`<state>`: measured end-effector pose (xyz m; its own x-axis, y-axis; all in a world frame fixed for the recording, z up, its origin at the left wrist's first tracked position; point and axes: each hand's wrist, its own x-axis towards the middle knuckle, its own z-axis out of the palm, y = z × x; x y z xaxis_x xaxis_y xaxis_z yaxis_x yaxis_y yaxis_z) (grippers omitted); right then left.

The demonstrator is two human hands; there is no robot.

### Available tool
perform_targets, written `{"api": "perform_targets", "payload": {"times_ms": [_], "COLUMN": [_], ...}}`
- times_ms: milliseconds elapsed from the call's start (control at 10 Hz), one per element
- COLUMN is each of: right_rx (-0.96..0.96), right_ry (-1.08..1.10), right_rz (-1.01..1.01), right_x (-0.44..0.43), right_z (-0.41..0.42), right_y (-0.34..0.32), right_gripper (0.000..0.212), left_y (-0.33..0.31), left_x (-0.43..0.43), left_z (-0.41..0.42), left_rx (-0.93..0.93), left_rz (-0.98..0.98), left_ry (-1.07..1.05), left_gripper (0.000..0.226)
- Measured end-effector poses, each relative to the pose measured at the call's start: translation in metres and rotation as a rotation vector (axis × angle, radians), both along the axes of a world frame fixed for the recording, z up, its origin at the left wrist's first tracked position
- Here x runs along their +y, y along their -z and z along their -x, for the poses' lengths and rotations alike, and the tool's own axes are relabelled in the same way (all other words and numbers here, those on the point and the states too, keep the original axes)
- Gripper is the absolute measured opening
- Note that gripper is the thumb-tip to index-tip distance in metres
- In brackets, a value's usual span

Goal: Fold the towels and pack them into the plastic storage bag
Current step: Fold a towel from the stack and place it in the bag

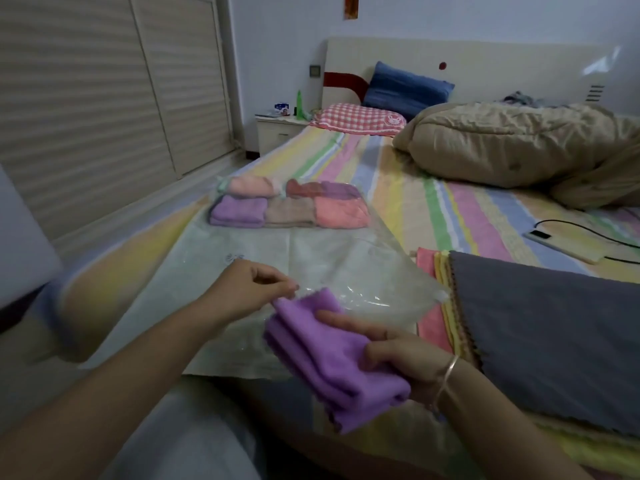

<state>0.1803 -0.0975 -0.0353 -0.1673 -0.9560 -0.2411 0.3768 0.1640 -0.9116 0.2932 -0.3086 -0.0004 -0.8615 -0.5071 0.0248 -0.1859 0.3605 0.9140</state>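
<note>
The right hand (pixel 398 355) grips a folded purple towel (pixel 332 362). Its fingers curl round the towel's near end and the forefinger lies straight along the top. The left hand (pixel 256 285) pinches the upper lip of the clear plastic bag (pixel 329 251) between thumb and fingertips, lifting it so the mouth gapes just beside the towel's leading corner.

The bag lies flat along the striped bed (pixel 433 202). At its far end the folded towels (pixel 291 211) already packed sit in two rows, touching one another.

The purple towel looks light, soft and limp. Held by one end, its layers would likely slump apart, so a hold across all the folds, with the palm under the middle, seems safest. The plastic looks thin and slippery. With only one pinch raising it, the opening is a narrow tent that would probably sag shut if let go, and the towel's fuzzy edge may drag on it.

A long bare stretch of bag lies between the mouth and the packed rows, so there is room to slide the towel forward. To the right, a pile of towels (pixel 554 323) with a grey one on top lies against the bag's raised corner and crowds that side. The bag's left side runs near the edge of the bed. The quilt (pixel 519 143) and the phone (pixel 554 244) lie well apart from the work.
</note>
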Motion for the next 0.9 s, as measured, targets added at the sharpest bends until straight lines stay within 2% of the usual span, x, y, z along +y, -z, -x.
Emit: {"api": "perform_targets", "payload": {"times_ms": [100, 200, 300, 400, 500, 600, 700, 800, 900], "right_rx": [0.262, 0.1, 0.08, 0.322, 0.358, 0.21, -0.044, -0.026, -0.107], "right_ry": [0.113, 0.229, 0.43, 0.597, 0.665, 0.733, 0.767, 0.817, 0.848], "right_rz": [-0.24, -0.153, -0.009, 0.071, 0.118, 0.088, 0.138, 0.171, 0.168], "right_x": [-0.013, -0.03, -0.058, -0.088, -0.121, -0.157, -0.18, -0.192, -0.228], "right_z": [-0.001, -0.01, -0.012, -0.006, 0.014, 0.052, 0.083, 0.088, 0.111], "right_y": [0.005, -0.002, -0.005, -0.004, -0.012, -0.017, -0.024, -0.035, -0.029], "right_gripper": [0.056, 0.052, 0.052, 0.058, 0.046, 0.074, 0.064, 0.048, 0.055], "left_y": [-0.012, -0.019, -0.025, -0.042, -0.061, -0.074, -0.085, -0.096, -0.097], "left_x": [0.002, 0.008, 0.014, 0.011, 0.005, -0.005, -0.026, -0.065, -0.118], "left_z": [-0.002, -0.004, -0.001, 0.006, 0.016, 0.027, 0.037, 0.057, 0.09], "left_rx": [0.003, 0.034, 0.079, 0.163, 0.183, 0.072, -0.155, -0.213, -0.167], "left_rz": [-0.091, -0.082, -0.056, -0.115, -0.16, -0.137, -0.033, -0.012, -0.196], "left_ry": [-0.002, 0.053, 0.101, 0.083, 0.16, 0.274, 0.434, 0.346, 0.148], "left_gripper": [0.014, 0.013, 0.012, 0.013, 0.013, 0.013, 0.022, 0.041, 0.043]}}
